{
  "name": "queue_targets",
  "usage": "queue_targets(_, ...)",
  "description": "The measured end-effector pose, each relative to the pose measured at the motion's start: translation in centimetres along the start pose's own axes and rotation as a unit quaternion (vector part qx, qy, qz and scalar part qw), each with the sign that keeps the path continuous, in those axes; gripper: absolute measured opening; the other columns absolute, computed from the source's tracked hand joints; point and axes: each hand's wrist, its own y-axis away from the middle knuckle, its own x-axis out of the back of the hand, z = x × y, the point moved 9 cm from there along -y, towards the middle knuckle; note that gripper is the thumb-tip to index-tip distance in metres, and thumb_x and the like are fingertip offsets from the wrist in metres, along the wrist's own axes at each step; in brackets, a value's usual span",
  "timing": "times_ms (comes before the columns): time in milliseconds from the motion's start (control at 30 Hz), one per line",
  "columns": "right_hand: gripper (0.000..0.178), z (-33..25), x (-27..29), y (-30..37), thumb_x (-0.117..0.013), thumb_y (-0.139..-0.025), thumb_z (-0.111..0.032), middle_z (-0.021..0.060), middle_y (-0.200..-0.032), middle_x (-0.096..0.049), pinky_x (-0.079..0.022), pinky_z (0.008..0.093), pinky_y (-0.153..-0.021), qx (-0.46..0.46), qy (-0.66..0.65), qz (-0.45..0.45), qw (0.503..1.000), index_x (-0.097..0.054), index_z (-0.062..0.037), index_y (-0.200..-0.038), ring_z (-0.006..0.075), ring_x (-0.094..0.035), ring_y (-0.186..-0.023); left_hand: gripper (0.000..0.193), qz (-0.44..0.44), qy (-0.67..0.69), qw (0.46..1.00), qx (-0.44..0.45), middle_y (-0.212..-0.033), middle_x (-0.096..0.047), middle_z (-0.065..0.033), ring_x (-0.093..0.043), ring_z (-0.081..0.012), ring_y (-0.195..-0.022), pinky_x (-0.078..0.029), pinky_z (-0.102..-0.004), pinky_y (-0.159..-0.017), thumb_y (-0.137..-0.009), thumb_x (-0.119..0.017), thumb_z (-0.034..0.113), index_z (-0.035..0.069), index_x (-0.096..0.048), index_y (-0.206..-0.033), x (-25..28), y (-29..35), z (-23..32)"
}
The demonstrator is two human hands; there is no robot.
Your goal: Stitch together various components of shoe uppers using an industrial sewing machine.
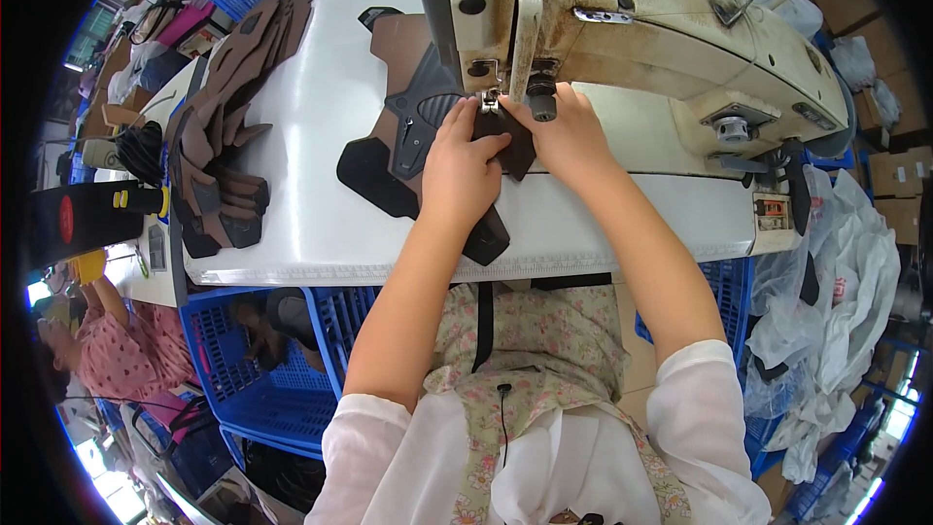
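Shoe-upper panel (413, 122), by its look — grey, brown and black in sections — lying on the white worktable (301, 224) beneath the sewing machine (632, 5), with a dark brown flap (521, 157) at the presser foot (490, 103). Whether flap and panel are joined cannot be told, since the left hand (459, 160) covers the place between them. This hand has its fingers bent over the panel's right side and its thumb laid on the flap; whether it pinches or merely presses cannot be told. The right hand (569, 136) lies at the flap's other side, partly hidden behind a dark knob (542, 97); how closed its grip is cannot be told either.

The step in hand appears to be guiding the flap under the foot. Done well, it calls for 2 hands acting as a pair: light, even pressure, the material kept flat, and the machine left to draw it. Fingertips are near the needle area — best kept to the sides of the foot. Of the black tips, 1 reaches the table's ruled edge; a snag there could pull the work askew. Similar panels (233, 78) lie overlapped at left.
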Motion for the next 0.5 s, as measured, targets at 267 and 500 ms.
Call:
queue_targets(267, 0.036, 8.1, 0.3, 1.7, -0.057, -0.094, -0.017, 0.0167, -0.124, -0.061, -0.044, 0.0462, -0.098, -0.310, -0.228, -0.041, 0.922, -0.059, -0.0048, -0.127, 0.0357, -0.054, -0.118, 0.045, -0.077, 0.055, 0.994, -0.059, -0.137, -0.054, -0.0205, -0.048, -0.0345, -0.132, -0.042, -0.0392, -0.107, -0.063, -0.061, -0.005, 0.012, -0.077, -0.100, 1.0, -0.5, -1.8)
queue_targets(500, 0.039, 14.2, 0.7, -0.5, -0.056, -0.095, -0.021, 0.0175, -0.127, -0.060, -0.044, 0.0447, -0.100, -0.335, -0.192, -0.009, 0.922, -0.056, -0.0023, -0.129, 0.0343, -0.054, -0.120, 0.043, -0.080, 0.072, 0.991, -0.082, -0.135, -0.055, -0.0177, -0.049, -0.0338, -0.130, -0.043, -0.0391, -0.105, -0.063, -0.061, -0.005, 0.013, -0.077, -0.099, 1.3, -0.7, -1.4)
